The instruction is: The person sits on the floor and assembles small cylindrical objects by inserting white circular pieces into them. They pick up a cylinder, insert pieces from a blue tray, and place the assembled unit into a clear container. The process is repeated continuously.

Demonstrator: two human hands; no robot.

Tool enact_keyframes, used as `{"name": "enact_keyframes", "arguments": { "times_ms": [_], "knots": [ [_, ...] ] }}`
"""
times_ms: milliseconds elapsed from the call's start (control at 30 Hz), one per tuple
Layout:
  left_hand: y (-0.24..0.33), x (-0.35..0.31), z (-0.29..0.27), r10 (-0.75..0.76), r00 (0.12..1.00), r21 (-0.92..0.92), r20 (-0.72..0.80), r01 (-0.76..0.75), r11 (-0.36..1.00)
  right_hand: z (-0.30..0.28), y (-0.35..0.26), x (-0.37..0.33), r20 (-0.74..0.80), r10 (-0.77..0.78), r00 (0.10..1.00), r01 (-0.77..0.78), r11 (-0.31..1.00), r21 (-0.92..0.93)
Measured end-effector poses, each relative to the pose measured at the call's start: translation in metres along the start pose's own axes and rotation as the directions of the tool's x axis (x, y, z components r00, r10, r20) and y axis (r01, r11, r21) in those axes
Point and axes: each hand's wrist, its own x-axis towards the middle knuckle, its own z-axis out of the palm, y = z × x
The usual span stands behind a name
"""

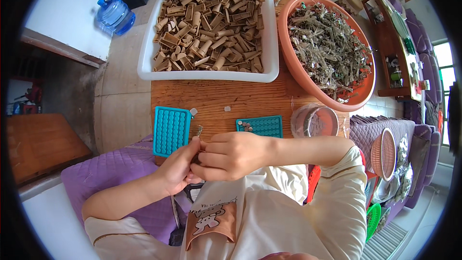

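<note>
My left hand (180, 166) and my right hand (233, 156) meet at the table's near edge, fingers closed together in a pinch. Whatever lies between them is mostly hidden; a small shiny, see-through tip (199, 129) sticks up past the fingertips. To the left of my hands lies a teal tray (172, 132) with rows of small hollows. A second teal tray (267, 126), partly behind my right wrist, carries several small round grey discs (245, 126). Two small pale squares (194, 111) (227, 109) rest on the wood beyond my hands.
On the wooden table (216, 94), a white bin (207, 75) holds many brown half-round pieces (207, 24). Right of it, an orange basin (353, 103) is heaped with clear, crinkled strips (327, 48). A plastic-lined round container (321, 121) stands near my right forearm.
</note>
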Motion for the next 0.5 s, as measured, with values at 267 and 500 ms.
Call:
{"name": "enact_keyframes", "arguments": {
  "times_ms": [267, 500],
  "knots": [
    [0.009, 0.0, 0.02, 0.098, 0.961, 0.237, -0.258, -0.036, 0.971, -0.101, 0.069, -0.064, -0.184, 0.153, 0.971, -0.228, 0.823, -0.52],
    [0.0, -0.004, 0.028, -0.012, 0.983, 0.225, -0.183, 0.054, 0.973, -0.272, 0.119, -0.235, -0.983, 0.175, -0.059, -0.998, 0.0, 0.06]
  ]
}}
